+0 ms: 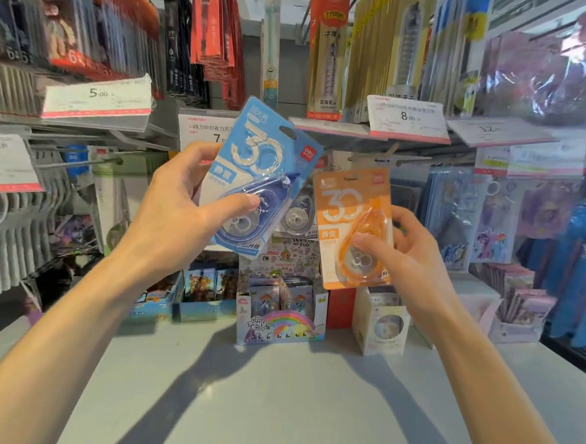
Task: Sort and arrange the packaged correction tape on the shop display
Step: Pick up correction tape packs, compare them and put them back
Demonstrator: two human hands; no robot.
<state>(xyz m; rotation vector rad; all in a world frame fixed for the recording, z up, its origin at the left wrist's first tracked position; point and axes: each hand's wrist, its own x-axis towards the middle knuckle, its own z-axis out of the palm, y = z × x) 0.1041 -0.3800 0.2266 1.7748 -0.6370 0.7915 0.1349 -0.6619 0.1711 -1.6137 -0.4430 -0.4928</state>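
My left hand [182, 211] grips a blue correction tape pack [257, 164], tilted to the right, with the thumb across its clear blister. My right hand [409, 260] holds an orange correction tape pack [350, 211] upright, thumb on the blister and fingers behind the card. Both packs are raised in front of the peg display. Behind and between them hangs a grey correction tape pack [299, 215], mostly hidden by the blue one.
Bare metal pegs [79, 162] stick out at the left. Price tags [407, 117] sit on the rail above. Pen packs [329, 52] hang higher up. Toy card boxes [279, 317] stand at the back of the grey shelf [274, 399] below my arms.
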